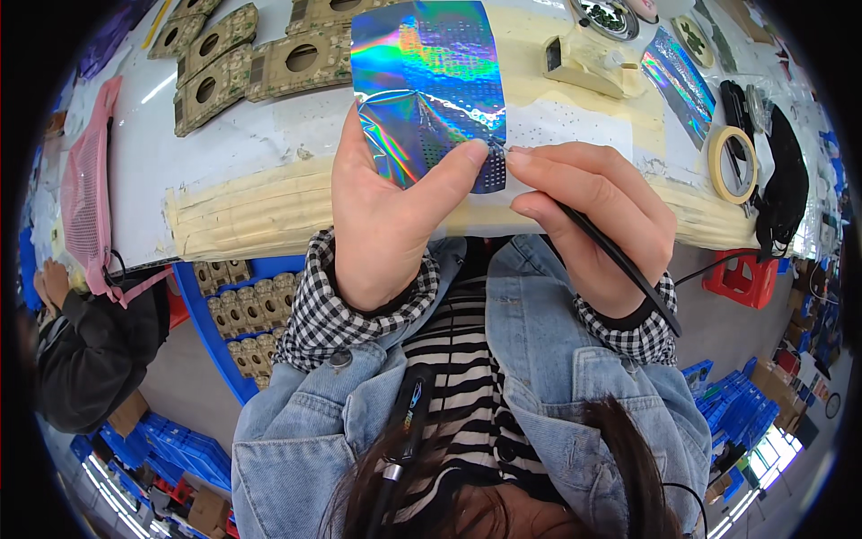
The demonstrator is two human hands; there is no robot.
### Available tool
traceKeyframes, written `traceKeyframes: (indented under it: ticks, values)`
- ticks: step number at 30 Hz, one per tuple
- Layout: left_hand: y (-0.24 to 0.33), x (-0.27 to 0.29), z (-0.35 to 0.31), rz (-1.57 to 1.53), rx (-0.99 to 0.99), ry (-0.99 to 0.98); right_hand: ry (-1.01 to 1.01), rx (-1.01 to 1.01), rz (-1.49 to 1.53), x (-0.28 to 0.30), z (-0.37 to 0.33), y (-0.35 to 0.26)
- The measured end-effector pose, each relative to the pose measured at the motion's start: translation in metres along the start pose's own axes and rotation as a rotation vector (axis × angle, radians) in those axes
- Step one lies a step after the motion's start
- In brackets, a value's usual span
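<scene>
My left hand (382, 211) grips a shiny holographic sheet (431, 54) above the table's near edge, its thumb pressed on the lower right part. Rows of small marks cover much of the sheet, and its lower left is creased. Close to the sheet's right edge is my right hand (606, 198), closed around slim black tweezers (620, 256). Their back end sticks out toward my right wrist. The tips are mostly hidden by my fingers, beside my left thumb. Whether they pinch anything is too small to tell.
Camouflage-patterned parts with round holes (301, 59) lie at the far left. Right of the sheet stand a cream block (588, 67), a dish of green pieces (611, 16), another holographic sheet (678, 85) and a tape roll (716, 166). A pink mesh bag (88, 184) hangs left, near another person's arm.
</scene>
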State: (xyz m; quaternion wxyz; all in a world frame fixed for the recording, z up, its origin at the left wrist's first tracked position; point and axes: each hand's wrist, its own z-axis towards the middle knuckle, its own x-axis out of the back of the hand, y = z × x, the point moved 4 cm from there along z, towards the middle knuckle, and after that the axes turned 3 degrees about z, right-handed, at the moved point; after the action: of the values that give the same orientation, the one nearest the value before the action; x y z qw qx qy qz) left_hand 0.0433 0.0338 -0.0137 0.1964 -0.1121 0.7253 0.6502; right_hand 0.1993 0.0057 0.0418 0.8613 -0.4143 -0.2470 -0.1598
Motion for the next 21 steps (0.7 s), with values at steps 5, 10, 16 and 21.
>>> traceKeyframes:
  ticks: [5, 10, 16, 21]
  values:
    - [0.001, 0.000, 0.001, -0.026, 0.025, -0.007, 0.018, 0.029, -0.029, -0.002, 0.000, -0.002]
    - [0.002, 0.000, 0.000, -0.078, 0.078, 0.001, 0.022, 0.102, -0.114, -0.005, -0.002, -0.005]
    - [0.002, 0.002, 0.000, -0.100, 0.124, 0.024, -0.002, 0.202, -0.202, -0.009, -0.005, -0.007]
    - [0.001, 0.002, 0.001, -0.098, 0.119, 0.014, -0.004, 0.263, -0.219, -0.011, -0.007, -0.004]
